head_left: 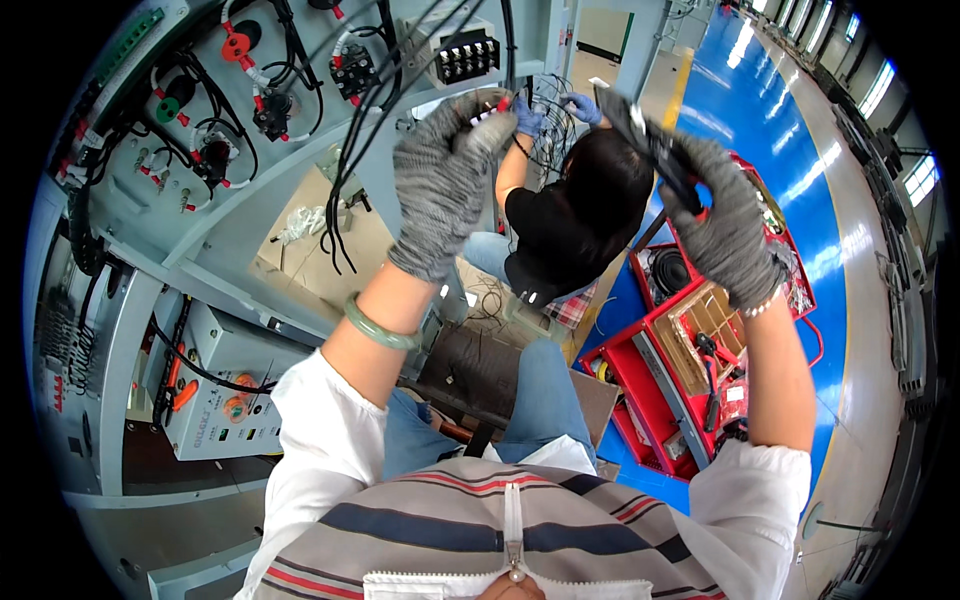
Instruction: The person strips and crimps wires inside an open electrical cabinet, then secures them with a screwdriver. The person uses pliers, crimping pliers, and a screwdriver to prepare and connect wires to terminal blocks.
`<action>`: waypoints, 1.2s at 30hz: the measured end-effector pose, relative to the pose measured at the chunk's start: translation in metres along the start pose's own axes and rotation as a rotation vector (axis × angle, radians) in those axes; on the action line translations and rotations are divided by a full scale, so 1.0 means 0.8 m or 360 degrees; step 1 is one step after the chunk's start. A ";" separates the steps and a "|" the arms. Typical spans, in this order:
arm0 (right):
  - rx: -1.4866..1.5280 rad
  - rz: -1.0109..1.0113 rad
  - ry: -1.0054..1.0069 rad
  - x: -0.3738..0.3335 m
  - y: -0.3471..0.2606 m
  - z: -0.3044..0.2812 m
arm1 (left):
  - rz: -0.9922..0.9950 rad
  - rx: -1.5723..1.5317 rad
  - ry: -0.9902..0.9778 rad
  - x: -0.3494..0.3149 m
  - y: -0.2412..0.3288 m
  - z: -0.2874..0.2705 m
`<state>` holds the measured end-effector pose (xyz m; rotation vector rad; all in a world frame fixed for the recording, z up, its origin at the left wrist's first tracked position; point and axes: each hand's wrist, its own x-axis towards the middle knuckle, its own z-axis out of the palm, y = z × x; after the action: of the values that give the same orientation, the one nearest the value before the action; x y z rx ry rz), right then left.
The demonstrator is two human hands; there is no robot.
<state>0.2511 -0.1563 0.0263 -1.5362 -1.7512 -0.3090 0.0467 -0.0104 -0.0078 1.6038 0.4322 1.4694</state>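
Note:
My gloved left hand [440, 185] is raised in front of the cabinet, its thumb and fingers pinching a black wire. The wire's red-sleeved end [503, 103] and a white marker sleeve show at the fingertips. Several loose black wires [345, 170] hang beside that hand. In my gloved right hand [722, 225], to the right, is a black pliers-like hand tool [645, 140], tilted up to the left and apart from the wire. Its exact kind is unclear. A black terminal block [467, 58] sits just beyond my left hand.
Switches and wiring line the grey cabinet panel [235, 205] at left. A co-worker in black [565, 215] bends ahead between my hands, blue-gloved hands at a wire bundle. At right stands an open red toolbox [640, 345] with pliers. A grey control box [225, 400] lies lower left.

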 end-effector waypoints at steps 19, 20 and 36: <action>0.0575 0.0441 -0.0481 -0.092 -0.064 0.139 | -0.1567 -0.1761 0.0369 -0.170 -0.038 0.013; 0.0555 0.0441 -0.0493 -0.090 -0.065 0.141 | -0.1571 -0.1817 0.0403 -0.172 -0.044 0.012; 0.0467 0.0221 -0.0626 -0.067 -0.064 0.118 | -0.1591 -0.1578 0.0309 -0.171 -0.070 0.006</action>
<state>0.1661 -0.1485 -0.0579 -1.5617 -1.8692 0.3291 0.0357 -0.0847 -0.1353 0.3221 0.4133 0.7939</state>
